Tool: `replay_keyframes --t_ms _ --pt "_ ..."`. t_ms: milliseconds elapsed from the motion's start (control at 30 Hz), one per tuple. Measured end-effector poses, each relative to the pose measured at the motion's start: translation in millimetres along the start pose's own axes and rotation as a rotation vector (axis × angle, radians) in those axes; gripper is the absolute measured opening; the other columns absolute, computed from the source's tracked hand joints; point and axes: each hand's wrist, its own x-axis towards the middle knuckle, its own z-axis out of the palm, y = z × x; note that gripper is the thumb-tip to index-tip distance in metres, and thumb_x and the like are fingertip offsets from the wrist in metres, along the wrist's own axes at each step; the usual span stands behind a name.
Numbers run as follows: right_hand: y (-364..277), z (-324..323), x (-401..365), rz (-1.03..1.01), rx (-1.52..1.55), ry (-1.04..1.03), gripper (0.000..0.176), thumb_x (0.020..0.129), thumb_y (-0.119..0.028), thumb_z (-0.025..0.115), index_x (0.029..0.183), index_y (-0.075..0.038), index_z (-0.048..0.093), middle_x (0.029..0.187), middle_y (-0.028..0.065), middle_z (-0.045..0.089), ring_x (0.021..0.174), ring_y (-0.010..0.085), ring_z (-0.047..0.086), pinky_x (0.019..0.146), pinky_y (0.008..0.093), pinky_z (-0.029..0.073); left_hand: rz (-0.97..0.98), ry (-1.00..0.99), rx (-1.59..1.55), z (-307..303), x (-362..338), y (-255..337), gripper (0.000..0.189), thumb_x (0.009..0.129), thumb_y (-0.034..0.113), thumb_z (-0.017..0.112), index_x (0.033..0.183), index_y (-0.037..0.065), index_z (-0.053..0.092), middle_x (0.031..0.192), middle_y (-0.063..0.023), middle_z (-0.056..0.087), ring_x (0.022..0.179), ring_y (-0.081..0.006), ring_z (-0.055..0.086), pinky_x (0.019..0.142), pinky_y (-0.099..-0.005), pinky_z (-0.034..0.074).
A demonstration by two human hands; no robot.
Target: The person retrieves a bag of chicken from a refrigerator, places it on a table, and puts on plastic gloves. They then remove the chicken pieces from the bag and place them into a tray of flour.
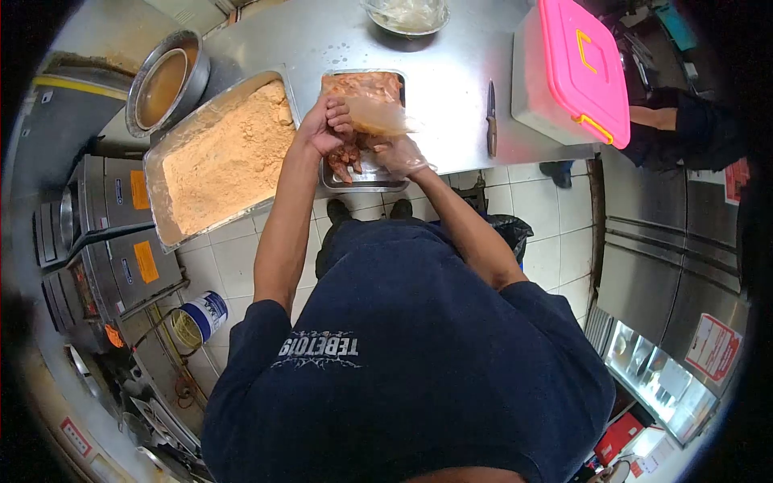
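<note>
My bare left hand (328, 126) is above the left side of a metal tray (366, 186), fingers curled closed at the edge of a clear, cloudy plastic bag (377, 117). The bag stretches rightward over the tray. Beside it, at the tray's right side, is my right hand (399, 156) in a thin clear plastic glove; its fingertips are hidden by the bag and the meat. Reddish marinated meat pieces (362, 83) fill the far part of the tray. More dark red pieces (345, 163) lie below my left hand, nearer the tray's front.
A large tray of orange-tan breading flour (225, 161) stands left, with a bowl of brownish liquid (165, 87) behind it. A knife (492, 121) lies right, beside a pink-lidded box (586, 68). A metal bowl (409, 18) sits at the back. Another person's arm (654, 117) shows at far right.
</note>
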Motion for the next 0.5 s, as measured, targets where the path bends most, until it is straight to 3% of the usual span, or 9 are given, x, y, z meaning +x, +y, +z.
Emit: replay_keyframes --t_ms 67,100,167,200,267,400,500 --pt "-6.7 -8.3 -8.1 0.05 0.414 -0.045 0.029 0.073 -0.014 0.058 0.099 -0.003 0.059 0.082 0.0096 0.063 0.071 0.0203 0.058 0.065 0.0306 0.046 0.015 0.008 -0.004 -1.5 2.8 -1.8 0.029 0.088 0.021 0.038 0.06 0.014 0.039 0.047 0.0064 0.032 0.04 -0.0064 0.032 0.039 -0.0205 0.03" --pt "-19.9 -19.5 -13.9 0.028 0.409 -0.063 0.029 0.073 -0.014 0.058 0.099 -0.003 0.059 0.082 0.0096 0.063 0.071 0.0203 0.058 0.065 0.0306 0.046 0.01 0.015 -0.012 -3.1 3.9 -1.9 0.029 0.089 0.022 0.038 0.06 0.014 0.04 0.047 0.0063 0.032 0.04 -0.0064 0.032 0.039 -0.0204 0.03" --pt "-49.6 -42.8 -30.1 0.121 0.527 -0.176 0.027 0.072 -0.014 0.057 0.095 0.0 0.059 0.08 0.005 0.059 0.068 0.0109 0.052 0.061 0.023 0.042 0.042 0.032 -0.024 -4.8 1.3 -0.6 0.029 0.089 0.023 0.038 0.061 0.014 0.04 0.047 0.0063 0.033 0.041 -0.0064 0.032 0.04 -0.0203 0.03" --pt "-51.2 -43.1 -30.9 0.102 0.517 -0.199 0.027 0.072 -0.014 0.057 0.095 0.0 0.059 0.08 0.005 0.059 0.068 0.0109 0.052 0.061 0.023 0.042 0.024 0.075 -0.017 -3.8 2.3 -1.7 0.029 0.089 0.023 0.039 0.061 0.015 0.039 0.047 0.0064 0.033 0.04 -0.0064 0.032 0.039 -0.0206 0.03" --pt "-50.2 -47.8 -31.4 0.268 0.666 -0.297 0.026 0.073 -0.014 0.06 0.096 -0.001 0.059 0.079 0.0043 0.058 0.066 0.0101 0.052 0.058 0.0216 0.042 0.024 0.112 -0.02 -1.7 1.9 -2.2 0.029 0.088 0.023 0.039 0.06 0.017 0.039 0.047 0.0064 0.032 0.04 -0.0063 0.031 0.039 -0.0208 0.03" --pt "-69.3 -84.8 -54.8 0.228 0.828 -0.383 0.028 0.074 -0.016 0.063 0.097 -0.001 0.058 0.078 0.0042 0.059 0.065 0.0083 0.052 0.054 0.0189 0.04 0.046 0.119 -0.001 -7.0 -1.9 -0.9 0.028 0.087 0.024 0.041 0.061 0.017 0.038 0.048 0.0071 0.033 0.04 -0.0059 0.032 0.038 -0.0201 0.029" --pt "-105.2 -130.6 -67.1 0.106 0.896 -0.273 0.022 0.073 -0.011 0.062 0.092 0.001 0.058 0.08 0.0072 0.06 0.065 0.0116 0.055 0.057 0.0203 0.043 0.006 0.129 0.001 -12.8 -8.3 -9.9 0.03 0.09 0.033 0.041 0.064 0.017 0.04 0.048 0.0068 0.034 0.04 -0.0056 0.031 0.038 -0.0196 0.027"
